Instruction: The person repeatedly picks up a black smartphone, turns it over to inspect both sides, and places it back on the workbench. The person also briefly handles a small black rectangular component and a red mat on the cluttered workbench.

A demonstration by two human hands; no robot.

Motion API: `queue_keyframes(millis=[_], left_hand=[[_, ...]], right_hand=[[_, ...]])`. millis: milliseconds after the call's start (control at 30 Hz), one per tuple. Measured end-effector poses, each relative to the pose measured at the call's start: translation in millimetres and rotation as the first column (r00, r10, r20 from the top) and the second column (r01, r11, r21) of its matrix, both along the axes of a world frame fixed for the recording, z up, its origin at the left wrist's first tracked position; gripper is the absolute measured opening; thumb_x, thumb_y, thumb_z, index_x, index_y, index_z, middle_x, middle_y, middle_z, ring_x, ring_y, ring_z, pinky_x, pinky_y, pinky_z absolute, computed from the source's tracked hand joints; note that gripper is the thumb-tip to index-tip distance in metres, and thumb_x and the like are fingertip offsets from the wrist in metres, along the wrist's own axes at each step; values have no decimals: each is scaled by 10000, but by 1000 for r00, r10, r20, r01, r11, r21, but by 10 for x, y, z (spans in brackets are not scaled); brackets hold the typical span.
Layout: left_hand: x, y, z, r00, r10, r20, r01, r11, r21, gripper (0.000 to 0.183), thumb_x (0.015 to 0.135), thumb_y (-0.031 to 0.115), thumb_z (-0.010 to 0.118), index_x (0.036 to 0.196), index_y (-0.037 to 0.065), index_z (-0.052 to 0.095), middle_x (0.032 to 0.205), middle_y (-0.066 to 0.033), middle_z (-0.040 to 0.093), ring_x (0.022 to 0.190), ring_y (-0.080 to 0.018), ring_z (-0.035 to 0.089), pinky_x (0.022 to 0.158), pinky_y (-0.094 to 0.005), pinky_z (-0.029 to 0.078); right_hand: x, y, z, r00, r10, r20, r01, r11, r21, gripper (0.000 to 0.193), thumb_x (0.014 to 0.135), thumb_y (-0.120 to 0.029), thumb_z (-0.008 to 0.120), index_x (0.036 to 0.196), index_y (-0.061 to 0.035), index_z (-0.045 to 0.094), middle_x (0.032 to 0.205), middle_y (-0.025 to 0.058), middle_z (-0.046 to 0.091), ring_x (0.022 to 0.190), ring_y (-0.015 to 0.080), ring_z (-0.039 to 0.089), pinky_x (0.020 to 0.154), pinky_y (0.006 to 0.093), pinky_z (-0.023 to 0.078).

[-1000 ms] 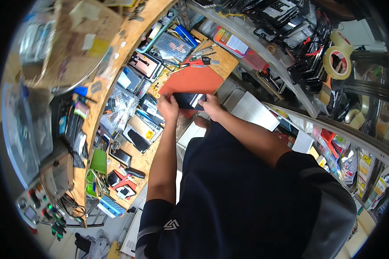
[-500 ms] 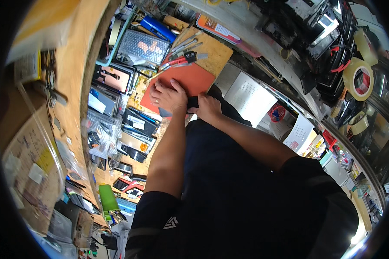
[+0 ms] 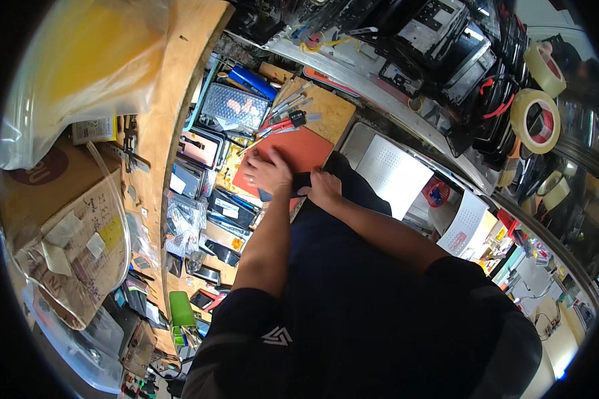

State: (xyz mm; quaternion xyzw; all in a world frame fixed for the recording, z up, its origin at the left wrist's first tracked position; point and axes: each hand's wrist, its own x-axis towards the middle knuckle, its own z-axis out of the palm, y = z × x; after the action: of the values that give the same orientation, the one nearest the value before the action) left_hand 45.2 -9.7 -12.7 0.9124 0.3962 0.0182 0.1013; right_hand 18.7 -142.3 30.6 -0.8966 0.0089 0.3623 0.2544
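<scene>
My left hand (image 3: 269, 174) rests with its fingers spread on an orange-red mat (image 3: 308, 146) and wears a ring. A dark, flat thing (image 3: 301, 180) reaches from under its palm toward my right hand (image 3: 325, 189), whose fingers are closed around the near right end. What kind of thing it is cannot be made out, as the hands cover much of it. Just past the mat's far edge lie several slim tools and a red-and-black tool (image 3: 291, 122).
A bubble-wrapped packet (image 3: 234, 105) and a blue cylinder (image 3: 253, 82) lie beyond the mat. Phone parts (image 3: 229, 208) crowd the bench on the left, near a green holder (image 3: 181, 309). Rolls of tape (image 3: 536, 121) sit on the right shelf. A white perforated panel (image 3: 396, 174) stands below it.
The view has shifted, so the bench appears farther right and more of the plastic bag at left shows. Both hands keep nearly the same places on the mat and the dark thing.
</scene>
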Motion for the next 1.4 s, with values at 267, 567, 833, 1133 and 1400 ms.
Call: queue_keyframes(millis=[267,567,833,1133,1400], left_hand=[[-51,113,-172,997,77,22,-79,989,125,688,926,574,517,1324,14,481,1346,-189,464,1249,-366,423,1019,-530,337],[-87,389,51,996,7,-90,-4,999,34,455,961,432,507,1167,32,579,1161,-207,551,1097,-400,497,914,-553,375],[-299,707,-145,953,-277,120,276,961,19,227,956,248,544,1039,47,611,1051,-189,579,1019,-385,514,892,-512,375],[-299,603,-228,947,-279,158,278,960,30,249,1004,282,493,1052,63,599,1068,-146,581,1023,-346,509,870,-501,358],[-246,1052,-91,919,-44,391,248,838,-487,369,1049,301,462,973,-27,614,946,-200,611,882,-373,560,829,-475,433]], right_hand=[[107,3,120,997,56,-54,-57,998,-20,516,770,-406,837,998,-4,607,905,220,720,882,387,720,756,484,573],[207,446,-167,888,353,-294,-125,802,584,174,725,-150,739,681,-23,629,622,153,633,597,245,630,574,423,478],[180,857,-319,941,-94,-326,221,900,377,162,715,-107,650,607,12,666,576,214,617,528,273,640,563,413,484],[51,899,-227,938,-216,-273,273,943,191,174,706,-177,674,697,-16,741,734,222,695,716,348,724,720,420,574],[281,886,-23,997,71,-23,-62,961,270,196,703,-187,652,755,-2,691,826,241,697,814,407,696,754,510,532]])
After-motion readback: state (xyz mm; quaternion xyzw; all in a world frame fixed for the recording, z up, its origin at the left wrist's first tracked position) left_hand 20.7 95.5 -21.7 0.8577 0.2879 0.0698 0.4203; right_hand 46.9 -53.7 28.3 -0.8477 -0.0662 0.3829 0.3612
